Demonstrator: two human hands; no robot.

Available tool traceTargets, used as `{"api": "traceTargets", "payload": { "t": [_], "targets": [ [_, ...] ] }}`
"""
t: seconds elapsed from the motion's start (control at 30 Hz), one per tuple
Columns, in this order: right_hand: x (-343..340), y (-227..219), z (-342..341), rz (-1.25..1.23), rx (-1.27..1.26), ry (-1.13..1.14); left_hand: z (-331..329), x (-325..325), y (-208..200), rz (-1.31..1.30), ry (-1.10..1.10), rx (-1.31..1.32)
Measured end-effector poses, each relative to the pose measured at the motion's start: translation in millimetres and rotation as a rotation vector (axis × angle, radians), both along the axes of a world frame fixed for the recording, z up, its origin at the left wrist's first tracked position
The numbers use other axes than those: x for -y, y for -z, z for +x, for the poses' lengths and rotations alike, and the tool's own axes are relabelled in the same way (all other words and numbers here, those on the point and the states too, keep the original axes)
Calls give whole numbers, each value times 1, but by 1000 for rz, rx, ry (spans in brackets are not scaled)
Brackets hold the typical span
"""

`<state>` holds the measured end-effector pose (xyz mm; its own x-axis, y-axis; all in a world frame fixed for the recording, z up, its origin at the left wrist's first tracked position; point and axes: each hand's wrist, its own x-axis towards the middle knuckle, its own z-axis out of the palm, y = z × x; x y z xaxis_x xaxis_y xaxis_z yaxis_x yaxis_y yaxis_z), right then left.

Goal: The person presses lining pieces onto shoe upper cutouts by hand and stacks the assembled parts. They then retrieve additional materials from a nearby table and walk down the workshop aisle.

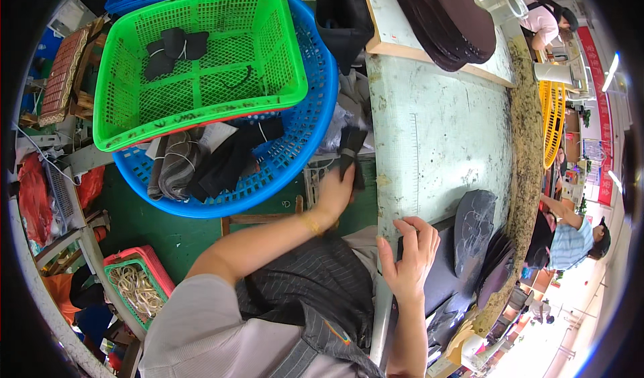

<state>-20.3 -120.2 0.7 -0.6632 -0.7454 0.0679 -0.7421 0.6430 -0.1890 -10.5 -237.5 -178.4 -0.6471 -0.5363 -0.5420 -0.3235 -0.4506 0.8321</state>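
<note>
My left hand (337, 191) is closed round a small bundle of dark cut pieces (351, 144), tied about its middle with a thin band. It holds the bundle just off the left edge of the worktable (446, 150), beside the large blue basket (329, 110). Over the table's near edge, my right hand (414, 258) has its fingers apart and nothing in it. Dark curved flat pieces (472, 227) lie on the table to its right. In the green basket (295, 95) sits a tied black bundle (176, 46).
The green basket rests on the blue one, which holds grey bundles (180, 163) and black bundles (235, 155). A stack of dark brown flat pieces (449, 22) lies on a board at the far end. A small basket of pale bands (137, 287) stands lower left. Other people work at right.
</note>
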Motion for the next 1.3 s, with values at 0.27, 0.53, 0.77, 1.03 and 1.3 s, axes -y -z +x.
{"api": "traceTargets", "payload": {
  "t": [0.27,0.53,0.77,1.03,1.3],
  "targets": [
    [3,-2,-6,45,17,-16,-127,36,84,-981,140,467],
    [7,-7,-15,111,118,-19,-106,39,115,-1142,15,491],
    [2,-6,-15,178,158,-25,-128,12,49,-3,-70,-481],
    [5,-5,-13,186,171,-40,-189,10,85,-87,-131,-425],
    [4,-7,-15,223,164,-45,-205,19,97,-199,-193,-442]
  ]
}}
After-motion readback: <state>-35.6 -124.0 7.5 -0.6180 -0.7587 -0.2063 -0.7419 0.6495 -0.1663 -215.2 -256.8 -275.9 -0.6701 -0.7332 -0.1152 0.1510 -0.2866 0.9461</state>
